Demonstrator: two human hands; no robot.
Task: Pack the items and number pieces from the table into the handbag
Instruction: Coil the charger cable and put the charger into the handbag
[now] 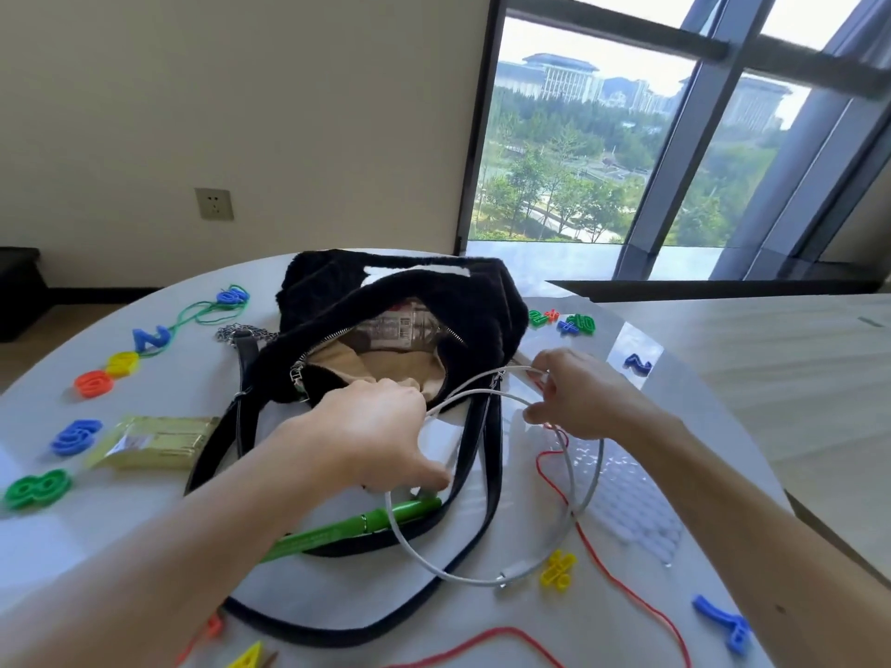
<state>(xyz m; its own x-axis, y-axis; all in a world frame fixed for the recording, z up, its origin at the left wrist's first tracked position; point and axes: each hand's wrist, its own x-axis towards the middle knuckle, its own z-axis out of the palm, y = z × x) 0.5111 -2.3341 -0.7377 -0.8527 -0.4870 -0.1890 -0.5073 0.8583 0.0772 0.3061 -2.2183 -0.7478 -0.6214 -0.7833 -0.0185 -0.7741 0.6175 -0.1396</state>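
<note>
A black fuzzy handbag [410,291] lies open mid-table, a clear plastic bottle [405,325] showing inside it. A white cable [482,578] loops in front of the bag. My left hand [371,436] and my right hand [578,392] both pinch this cable, just below the bag's mouth. A green pen [347,527] lies across the bag's black strap [492,479]. Coloured number pieces are scattered around: a blue 5 [77,436], a green 8 [36,489], an orange piece [94,383], a blue 7 [723,621], a yellow piece [559,568].
A gold packet [154,441] lies left of the bag. A red string [627,590] trails over the table's right side, a green string [193,315] at the far left. Bubble wrap [631,499] sits at the right. The round white table [120,537] stands near a window.
</note>
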